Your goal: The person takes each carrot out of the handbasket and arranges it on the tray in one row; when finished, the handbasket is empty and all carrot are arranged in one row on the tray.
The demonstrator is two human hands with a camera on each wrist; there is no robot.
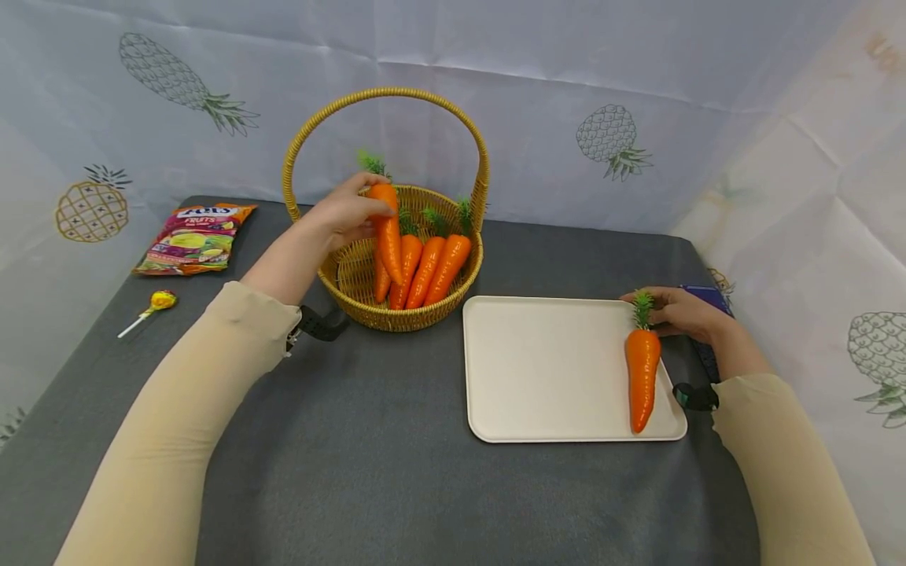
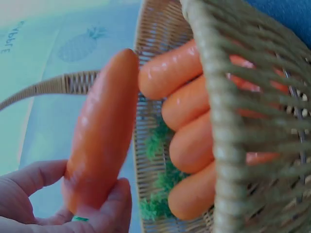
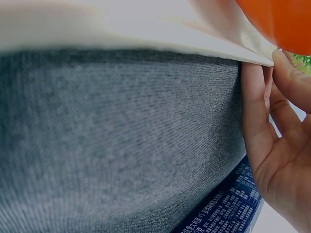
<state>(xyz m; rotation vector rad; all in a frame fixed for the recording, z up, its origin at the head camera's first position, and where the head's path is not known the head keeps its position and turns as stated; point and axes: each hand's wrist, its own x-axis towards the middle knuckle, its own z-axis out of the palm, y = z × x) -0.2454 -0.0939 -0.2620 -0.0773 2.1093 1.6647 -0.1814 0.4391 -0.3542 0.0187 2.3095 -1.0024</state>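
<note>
My left hand [image 1: 351,211] grips an orange carrot [image 1: 387,228] near its green top, over the left part of a woven basket [image 1: 389,318]. The carrot's tip points down in the head view. Several more carrots [image 2: 187,107] lie side by side in the basket, leafy ends toward the back. At the right, my right hand [image 1: 683,314] pinches the edge of a cream rectangular tray [image 1: 545,369], thumb on top and fingers under the rim [image 3: 257,90]. Along the tray's right side lies one carrot [image 1: 642,377], its leafy top overlapping that hand in the head view.
A tall arched handle [image 1: 385,92] rises over the basket. On the far left are a candy bag [image 1: 194,240] and a lollipop [image 1: 152,309]. A dark blue printed package [image 3: 226,206] sits beside my right hand. A pineapple-print cloth [image 1: 538,157] hangs behind the grey table [image 1: 396,472].
</note>
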